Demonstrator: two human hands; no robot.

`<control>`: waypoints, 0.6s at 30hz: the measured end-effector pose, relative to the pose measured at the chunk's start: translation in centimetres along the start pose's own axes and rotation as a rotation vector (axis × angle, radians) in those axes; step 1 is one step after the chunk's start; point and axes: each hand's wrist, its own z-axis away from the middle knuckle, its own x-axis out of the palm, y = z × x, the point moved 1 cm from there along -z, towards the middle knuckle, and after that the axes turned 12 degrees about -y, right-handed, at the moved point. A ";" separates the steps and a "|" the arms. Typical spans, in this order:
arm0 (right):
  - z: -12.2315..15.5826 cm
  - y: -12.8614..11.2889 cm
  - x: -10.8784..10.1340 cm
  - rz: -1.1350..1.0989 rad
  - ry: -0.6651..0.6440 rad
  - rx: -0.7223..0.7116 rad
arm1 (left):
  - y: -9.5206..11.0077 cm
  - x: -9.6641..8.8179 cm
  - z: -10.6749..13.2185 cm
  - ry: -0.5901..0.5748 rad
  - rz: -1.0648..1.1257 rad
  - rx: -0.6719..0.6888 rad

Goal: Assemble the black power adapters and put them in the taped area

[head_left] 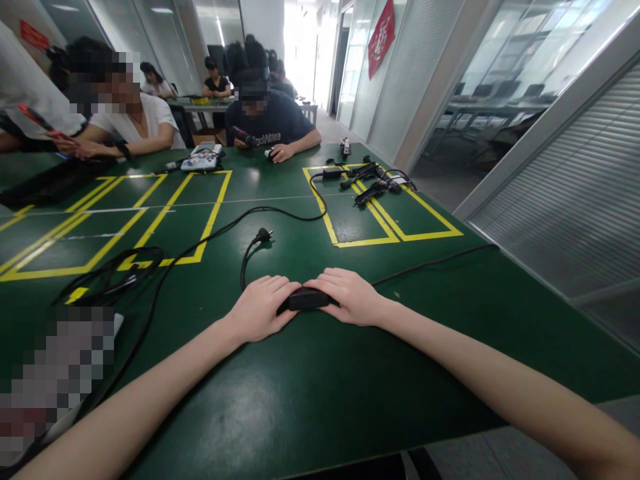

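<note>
A small black box-shaped adapter [306, 299] lies on the green table [320, 393] in front of me. My left hand [261, 308] is curled round its left end and my right hand [351, 296] grips its right end, knuckles up. A black cord runs from under my left hand up to a loose plug [262, 235] lying on the table. Another thin black cable [430, 264] leads away to the right from my right hand.
Yellow tape rectangles [395, 220] mark the tabletop. Black tools and cables [370, 181] lie in the far right rectangle, a coil of black cable [117, 273] at the left. Seated people [267, 120] work at the far edge. The table edge drops off at right.
</note>
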 end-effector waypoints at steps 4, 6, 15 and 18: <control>-0.1 -0.2 -0.1 -0.010 0.008 0.005 | 0.0 -0.2 0.1 0.003 0.001 0.011; -0.2 -0.4 -0.1 -0.008 0.024 0.009 | 0.1 -0.2 0.1 -0.003 0.012 -0.001; 0.1 -0.6 -0.2 0.056 0.027 0.016 | 0.2 -0.5 0.1 0.013 0.015 -0.016; 0.1 -0.6 -0.2 0.070 0.027 0.030 | 0.3 -0.5 0.1 0.059 -0.007 0.010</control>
